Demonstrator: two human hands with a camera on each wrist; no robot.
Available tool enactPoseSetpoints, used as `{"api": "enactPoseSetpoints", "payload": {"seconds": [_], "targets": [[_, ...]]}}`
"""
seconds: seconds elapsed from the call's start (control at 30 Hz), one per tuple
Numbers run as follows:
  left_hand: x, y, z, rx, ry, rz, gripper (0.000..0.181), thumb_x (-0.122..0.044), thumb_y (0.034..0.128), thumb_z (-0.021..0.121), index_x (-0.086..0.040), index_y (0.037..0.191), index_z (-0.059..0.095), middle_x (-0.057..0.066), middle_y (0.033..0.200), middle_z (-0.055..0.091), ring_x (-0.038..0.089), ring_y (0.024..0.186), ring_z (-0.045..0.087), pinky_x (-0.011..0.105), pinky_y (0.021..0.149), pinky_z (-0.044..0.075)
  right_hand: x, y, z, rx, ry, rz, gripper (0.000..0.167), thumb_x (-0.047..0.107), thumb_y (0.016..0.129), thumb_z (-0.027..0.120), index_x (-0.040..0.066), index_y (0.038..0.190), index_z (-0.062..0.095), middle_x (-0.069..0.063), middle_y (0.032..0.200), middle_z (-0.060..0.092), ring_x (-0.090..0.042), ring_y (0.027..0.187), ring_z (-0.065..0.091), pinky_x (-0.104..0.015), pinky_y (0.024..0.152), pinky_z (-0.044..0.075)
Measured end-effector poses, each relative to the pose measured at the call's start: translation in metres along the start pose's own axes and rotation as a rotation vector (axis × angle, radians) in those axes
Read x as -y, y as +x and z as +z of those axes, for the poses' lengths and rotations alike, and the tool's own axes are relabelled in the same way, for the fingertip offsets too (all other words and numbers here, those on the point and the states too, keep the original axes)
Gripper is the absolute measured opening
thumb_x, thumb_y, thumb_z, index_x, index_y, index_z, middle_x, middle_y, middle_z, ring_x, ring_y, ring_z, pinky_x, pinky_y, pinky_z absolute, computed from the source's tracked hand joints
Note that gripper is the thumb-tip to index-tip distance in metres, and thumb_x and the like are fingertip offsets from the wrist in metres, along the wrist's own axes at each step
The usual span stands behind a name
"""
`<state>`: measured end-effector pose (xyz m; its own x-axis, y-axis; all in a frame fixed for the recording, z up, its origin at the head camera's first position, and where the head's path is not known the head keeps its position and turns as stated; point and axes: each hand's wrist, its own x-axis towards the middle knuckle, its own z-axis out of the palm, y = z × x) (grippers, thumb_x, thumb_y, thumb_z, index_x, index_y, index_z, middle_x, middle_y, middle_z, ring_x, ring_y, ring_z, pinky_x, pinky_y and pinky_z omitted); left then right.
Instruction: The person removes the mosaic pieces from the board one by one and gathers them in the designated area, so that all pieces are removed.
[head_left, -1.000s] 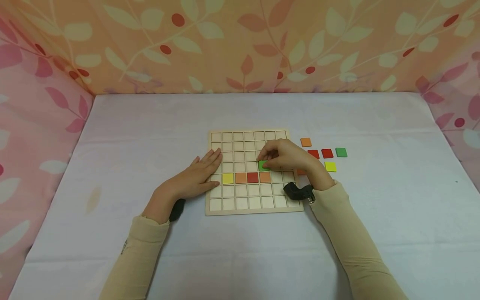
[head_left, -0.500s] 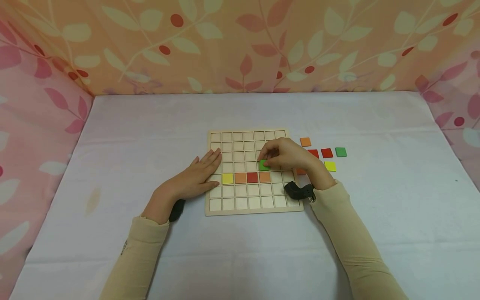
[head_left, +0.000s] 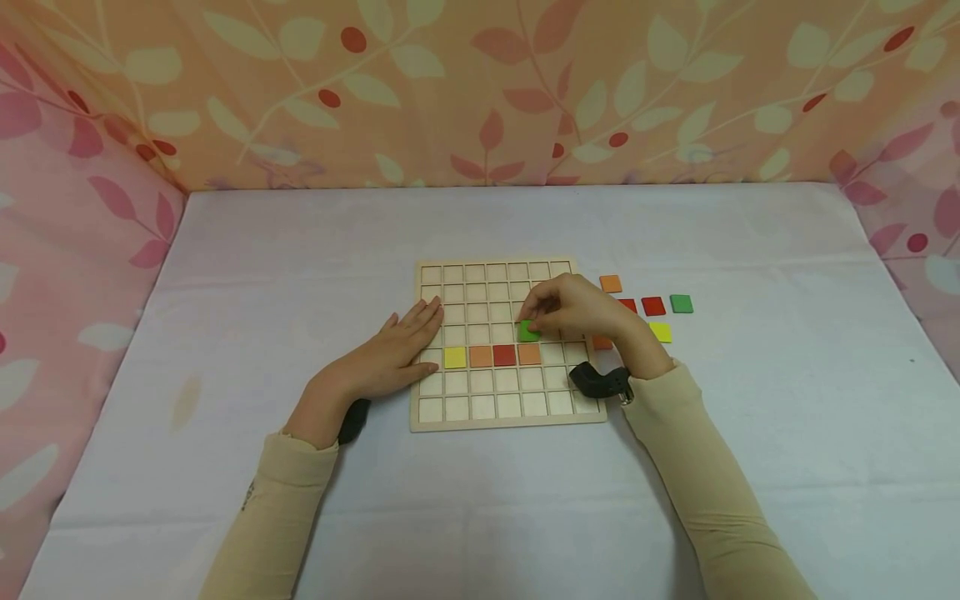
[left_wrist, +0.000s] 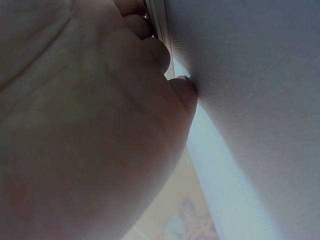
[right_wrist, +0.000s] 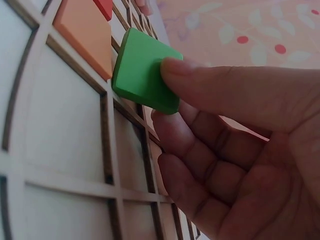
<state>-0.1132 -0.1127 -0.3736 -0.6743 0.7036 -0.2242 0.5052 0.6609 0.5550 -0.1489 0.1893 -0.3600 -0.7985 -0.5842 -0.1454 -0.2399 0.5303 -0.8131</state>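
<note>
A wooden grid board [head_left: 508, 427] lies on the white-covered table. One of its rows carries a yellow tile [head_left: 455, 357], an orange tile [head_left: 481, 357], a red tile [head_left: 504, 355] and a second orange tile [head_left: 529, 354]. Between thumb and fingers my right hand [head_left: 573, 307] pinches a green tile [right_wrist: 145, 70], tilted just above the board and beside that second orange tile, as the right wrist view shows. My left hand [head_left: 386, 354] rests with straight fingers on the board's left edge. In the left wrist view the palm [left_wrist: 90, 125] hides most of the board.
Right of the board lie loose tiles: an orange one [head_left: 611, 284], a red one [head_left: 653, 306], a green one [head_left: 681, 303], a yellow one [head_left: 661, 332], and others partly behind the right hand. A patterned cloth [head_left: 480, 92] stands along the table's back edge.
The right hand, with the green tile pinched, has shifted only very slightly. The left hand has stayed in place on the board's edge.
</note>
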Motion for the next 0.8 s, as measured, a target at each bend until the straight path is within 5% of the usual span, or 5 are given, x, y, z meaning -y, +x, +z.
{"api": "enactPoseSetpoints", "payload": {"seconds": [0.8], "targets": [[-0.0005,-0.0005,-0.0007,-0.003,-0.007,0.004,0.074,-0.024,0.0976,0.052,0.0,0.15,0.006,0.012,0.158,-0.003,0.026,0.143,-0.006,0.052,0.112,-0.001,0.0019,-0.0015,-0.0011,0.001,0.001,-0.022,0.005,0.003,0.084,0.07,0.005,0.088,0.071,-0.002,0.081,0.066,-0.018,0.077,0.058,-0.03,0.073,0.048]]}}
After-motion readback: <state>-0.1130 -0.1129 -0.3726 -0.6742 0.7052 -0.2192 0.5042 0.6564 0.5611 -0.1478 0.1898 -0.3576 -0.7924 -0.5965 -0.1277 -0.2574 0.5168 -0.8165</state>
